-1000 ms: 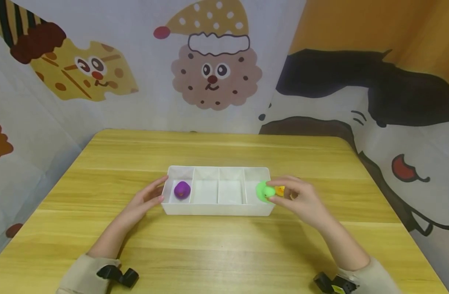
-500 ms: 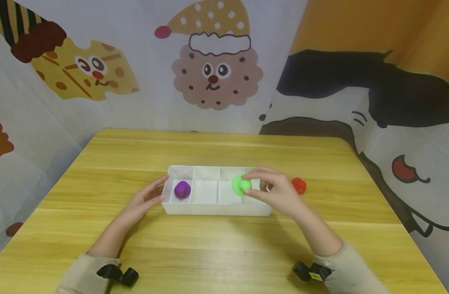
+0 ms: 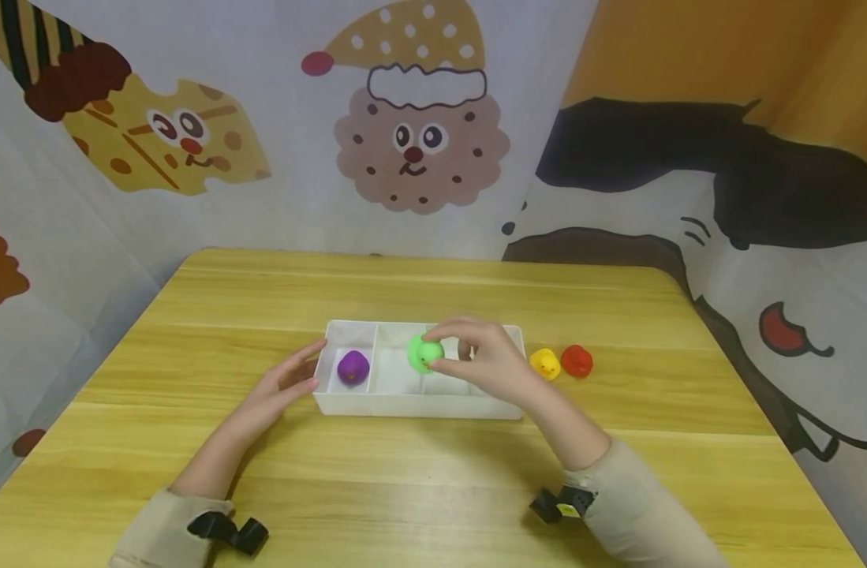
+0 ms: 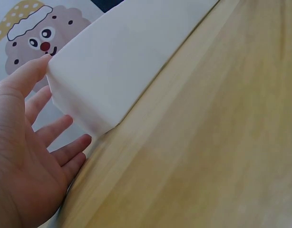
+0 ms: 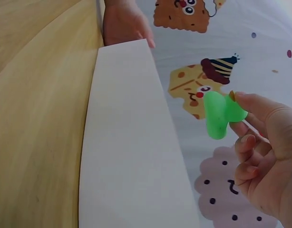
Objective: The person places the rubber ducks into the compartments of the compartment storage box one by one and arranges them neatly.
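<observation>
My right hand [image 3: 486,359] pinches a green rubber duck [image 3: 424,353] between thumb and fingers, over the middle of a white divided box [image 3: 397,406]. In the right wrist view the green duck [image 5: 217,116] hangs above the box's rim, clear of its wall. A purple rubber duck [image 3: 353,368] sits in the leftmost compartment. At the box's left end my left hand [image 3: 277,386] touches the wall with fingers spread; the left wrist view has its thumb at the top corner of the box [image 4: 112,61] and the fingers along the end, nearly straight.
A yellow duck [image 3: 545,364] and a red duck [image 3: 577,360] stand side by side on the wooden table [image 3: 433,489], just right of the box. Behind the table hangs a cartoon-printed cloth [image 3: 277,221].
Carrying the green duck, my right hand has moved left from the box's right end to over its middle. The yellow and red ducks have come into view behind it. My left hand stays put.
</observation>
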Demonstrator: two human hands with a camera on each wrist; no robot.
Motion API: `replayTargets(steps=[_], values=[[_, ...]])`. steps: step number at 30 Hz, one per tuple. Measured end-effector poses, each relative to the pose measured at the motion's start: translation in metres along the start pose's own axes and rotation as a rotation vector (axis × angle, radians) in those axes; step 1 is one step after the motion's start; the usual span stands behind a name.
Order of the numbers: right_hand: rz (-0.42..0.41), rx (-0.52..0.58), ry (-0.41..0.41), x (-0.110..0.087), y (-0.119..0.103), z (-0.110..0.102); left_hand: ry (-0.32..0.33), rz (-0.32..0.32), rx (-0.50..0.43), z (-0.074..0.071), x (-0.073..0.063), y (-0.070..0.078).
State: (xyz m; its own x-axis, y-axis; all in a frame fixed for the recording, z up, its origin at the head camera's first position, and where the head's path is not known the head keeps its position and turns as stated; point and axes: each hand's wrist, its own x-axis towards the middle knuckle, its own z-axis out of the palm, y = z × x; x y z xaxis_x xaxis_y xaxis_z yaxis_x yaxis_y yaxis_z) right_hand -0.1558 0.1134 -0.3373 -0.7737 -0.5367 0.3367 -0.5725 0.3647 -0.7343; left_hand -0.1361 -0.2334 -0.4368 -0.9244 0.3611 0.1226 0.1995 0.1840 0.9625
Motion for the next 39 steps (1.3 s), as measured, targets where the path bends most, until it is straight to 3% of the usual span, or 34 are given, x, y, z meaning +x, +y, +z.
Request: replayTargets(steps=[14, 39], values=[[0.018, 0.001, -0.077, 0.024, 0.012, 0.021, 0.004, 0.003, -0.007, 0.0, -0.001, -0.002], [0.229, -0.038, -0.172, 0.043, 0.032, 0.044, 0.003, 0.022, 0.001, 0.0, 0.0, -0.001]])
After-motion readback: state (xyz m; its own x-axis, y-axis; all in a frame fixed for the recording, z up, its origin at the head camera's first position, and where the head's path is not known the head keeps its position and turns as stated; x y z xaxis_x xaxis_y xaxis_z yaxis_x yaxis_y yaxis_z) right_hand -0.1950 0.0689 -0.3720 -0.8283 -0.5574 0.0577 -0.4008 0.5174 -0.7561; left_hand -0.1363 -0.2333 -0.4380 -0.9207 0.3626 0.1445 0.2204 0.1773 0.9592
